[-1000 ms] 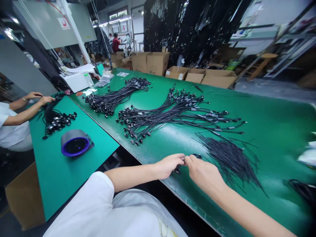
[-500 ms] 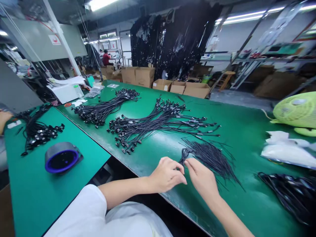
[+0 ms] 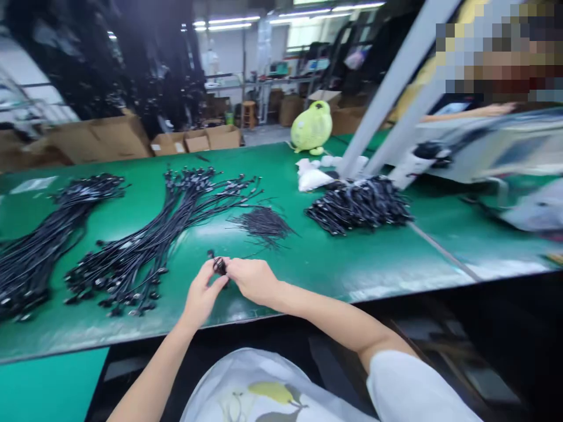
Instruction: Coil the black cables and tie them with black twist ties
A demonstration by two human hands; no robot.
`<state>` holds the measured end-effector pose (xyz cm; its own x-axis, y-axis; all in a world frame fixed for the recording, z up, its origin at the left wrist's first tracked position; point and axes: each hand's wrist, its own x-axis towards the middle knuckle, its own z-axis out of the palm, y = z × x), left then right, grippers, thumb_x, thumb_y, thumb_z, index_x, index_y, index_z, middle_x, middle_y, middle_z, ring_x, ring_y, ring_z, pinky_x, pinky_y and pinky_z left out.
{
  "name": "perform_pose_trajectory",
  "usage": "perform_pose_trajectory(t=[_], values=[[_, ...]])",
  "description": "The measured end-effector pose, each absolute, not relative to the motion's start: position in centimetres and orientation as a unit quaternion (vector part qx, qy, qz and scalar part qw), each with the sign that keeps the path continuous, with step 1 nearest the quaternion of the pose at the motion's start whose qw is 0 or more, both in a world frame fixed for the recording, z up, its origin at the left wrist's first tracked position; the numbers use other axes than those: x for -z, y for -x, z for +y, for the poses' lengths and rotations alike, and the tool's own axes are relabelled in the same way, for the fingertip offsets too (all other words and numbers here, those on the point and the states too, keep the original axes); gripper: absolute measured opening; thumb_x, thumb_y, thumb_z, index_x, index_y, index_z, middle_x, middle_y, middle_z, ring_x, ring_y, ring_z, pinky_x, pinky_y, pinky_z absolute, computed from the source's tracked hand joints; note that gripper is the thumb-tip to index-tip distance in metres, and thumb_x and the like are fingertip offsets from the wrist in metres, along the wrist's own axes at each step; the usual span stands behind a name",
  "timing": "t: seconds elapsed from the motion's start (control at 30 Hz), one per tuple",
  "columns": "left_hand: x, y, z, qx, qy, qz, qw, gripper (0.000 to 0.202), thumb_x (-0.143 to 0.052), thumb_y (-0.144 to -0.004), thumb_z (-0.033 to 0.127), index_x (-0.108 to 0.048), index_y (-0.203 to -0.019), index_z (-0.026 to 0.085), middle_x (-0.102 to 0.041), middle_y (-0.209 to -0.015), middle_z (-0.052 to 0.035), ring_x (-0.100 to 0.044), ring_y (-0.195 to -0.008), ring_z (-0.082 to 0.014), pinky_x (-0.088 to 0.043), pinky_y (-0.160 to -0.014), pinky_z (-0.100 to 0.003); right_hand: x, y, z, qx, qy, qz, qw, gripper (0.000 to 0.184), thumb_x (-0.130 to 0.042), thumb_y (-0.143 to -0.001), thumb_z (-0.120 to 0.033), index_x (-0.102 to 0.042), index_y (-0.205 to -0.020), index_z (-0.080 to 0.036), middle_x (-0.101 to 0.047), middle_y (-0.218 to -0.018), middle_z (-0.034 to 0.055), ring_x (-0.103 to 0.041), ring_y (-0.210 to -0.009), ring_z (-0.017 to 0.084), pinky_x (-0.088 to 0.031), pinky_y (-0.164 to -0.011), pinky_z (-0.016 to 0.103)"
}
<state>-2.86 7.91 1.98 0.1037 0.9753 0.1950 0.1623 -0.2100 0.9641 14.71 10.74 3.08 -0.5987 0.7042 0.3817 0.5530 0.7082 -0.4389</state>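
Close to the front edge of the green table, my left hand (image 3: 203, 291) grips a small coiled black cable (image 3: 219, 266) between thumb and fingers. My right hand (image 3: 253, 280) pinches at the same coil from the right side. Just beyond my hands lies a pile of thin black ties (image 3: 264, 224). To the left of it spreads a bundle of black cables (image 3: 169, 228) with connectors at both ends. On the right rests a heap of coiled black cables (image 3: 360, 205).
Another cable bundle (image 3: 53, 234) lies at the far left. A green bird-shaped object (image 3: 313, 126) and a white bag (image 3: 312, 177) are at the back, beside slanted white posts (image 3: 398, 88). Cardboard boxes (image 3: 224, 136) line the far edge. A co-worker's arm (image 3: 475, 112) shows at upper right.
The view has swung to the right, bringing the coiled cable heap and posts into sight. Both hands still hold the cable, which now shows as a compact coil.
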Motion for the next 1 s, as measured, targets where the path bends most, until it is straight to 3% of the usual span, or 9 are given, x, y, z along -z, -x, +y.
perform_pose_trajectory(t=[0.13, 0.23, 0.3, 0.4, 0.5, 0.63, 0.73, 0.83, 1.0], values=[[-1.8, 2.4, 7.8, -0.492, -0.713, 0.452, 0.211, 0.016, -0.063, -0.085, 0.027, -0.072, -0.097, 0.025, -0.069, -0.103, -0.0055, -0.058, -0.105, -0.0224, -0.045, -0.097, -0.040, -3.5, -15.4, 10.9, -0.604, 0.341, -0.662, 0.283, 0.019, -0.045, -0.091, -0.031, -0.050, -0.078, -0.018, -0.045, -0.061, -0.0048, -0.034, -0.048, 0.006, -0.026, -0.047, 0.019], [-2.2, 1.7, 7.5, -0.477, -0.747, 0.384, 0.260, 0.016, -0.058, -0.088, 0.026, -0.072, -0.097, 0.023, -0.072, -0.101, -0.0064, -0.062, -0.103, -0.0222, -0.043, -0.101, -0.043, -3.0, -15.8, 10.2, -0.819, 0.263, -0.461, 0.216, 0.018, -0.053, -0.081, -0.033, -0.043, -0.076, -0.019, -0.021, -0.051, -0.0119, -0.009, -0.040, 0.005, -0.011, -0.039, 0.019], [-2.5, 1.3, 7.4, -0.456, -0.737, 0.372, 0.333, 0.018, -0.059, -0.087, 0.030, -0.071, -0.096, 0.020, -0.073, -0.101, -0.0071, -0.064, -0.103, -0.0227, -0.037, -0.107, -0.045, -2.4, -16.2, 9.7, -0.854, 0.236, -0.421, 0.193, 0.024, -0.057, -0.078, -0.036, -0.042, -0.073, -0.020, -0.020, -0.051, -0.0125, -0.008, -0.040, 0.004, -0.009, -0.038, 0.019], [-2.7, 0.8, 7.4, -0.459, -0.639, 0.422, 0.450, 0.024, -0.059, -0.087, 0.038, -0.068, -0.095, 0.017, -0.072, -0.089, -0.0068, -0.066, -0.093, -0.0211, -0.046, -0.096, -0.040, -1.8, -16.9, 9.1, -0.787, 0.282, -0.511, 0.201, 0.032, -0.054, -0.084, -0.045, -0.047, -0.070, -0.018, -0.029, -0.052, -0.0093, -0.018, -0.041, 0.004, -0.016, -0.039, 0.019], [-2.4, 0.4, 7.5, -0.488, -0.525, 0.460, 0.524, 0.029, -0.059, -0.087, 0.042, -0.063, -0.098, 0.016, -0.065, -0.072, -0.0015, -0.061, -0.065, -0.0128, -0.051, -0.069, -0.027, -2.1, -17.9, 8.5, -0.547, 0.372, -0.690, 0.295, 0.029, -0.050, -0.091, -0.038, -0.054, -0.071, -0.017, -0.047, -0.060, -0.0021, -0.042, -0.054, 0.009, -0.035, -0.052, 0.022], [-1.9, -0.7, 7.6, -0.485, -0.486, 0.465, 0.559, 0.031, -0.059, -0.086, 0.043, -0.059, -0.101, 0.017, -0.052, -0.063, 0.0053, -0.044, -0.046, -0.0056, -0.040, -0.050, -0.020, -3.5, -18.8, 8.5, -0.202, 0.408, -0.755, 0.471, 0.025, -0.050, -0.094, -0.037, -0.059, -0.107, -0.017, -0.058, -0.103, 0.0106, -0.055, -0.090, 0.019, -0.047, -0.079, 0.033], [-1.8, -1.5, 7.3, -0.414, -0.525, 0.444, 0.596, 0.029, -0.057, -0.087, 0.044, -0.059, -0.096, 0.016, -0.054, -0.067, 0.0032, -0.051, -0.054, -0.0075, -0.043, -0.057, -0.022, -3.8, -18.8, 9.9, -0.096, 0.372, -0.805, 0.451, 0.034, -0.052, -0.093, -0.038, -0.055, -0.119, -0.017, -0.054, -0.119, 0.0149, -0.052, -0.109, 0.025, -0.045, -0.090, 0.039], [-1.9, -1.6, 7.1, -0.358, -0.530, 0.419, 0.645, 0.033, -0.061, -0.085, 0.043, -0.059, -0.104, 0.016, -0.057, -0.072, 0.0024, -0.056, -0.061, -0.0093, -0.047, -0.067, -0.025, -3.1, -19.1, 11.3, -0.113, 0.346, -0.837, 0.408, 0.022, -0.041, -0.098, -0.027, -0.061, -0.104, -0.018, -0.060, -0.099, 0.0095, -0.055, -0.094, 0.020, -0.046, -0.085, 0.036], [-2.2, -0.9, 7.1, -0.302, -0.475, 0.390, 0.728, 0.038, -0.063, -0.084, 0.043, -0.060, -0.107, 0.013, -0.057, -0.069, 0.0017, -0.059, -0.064, -0.0112, -0.049, -0.073, -0.029, -2.0, -19.7, 11.4, -0.137, 0.363, -0.841, 0.377, 0.032, -0.031, -0.101, -0.028, -0.060, -0.095, -0.016, -0.058, -0.091, 0.0096, -0.051, -0.086, 0.020, -0.044, -0.081, 0.035]])
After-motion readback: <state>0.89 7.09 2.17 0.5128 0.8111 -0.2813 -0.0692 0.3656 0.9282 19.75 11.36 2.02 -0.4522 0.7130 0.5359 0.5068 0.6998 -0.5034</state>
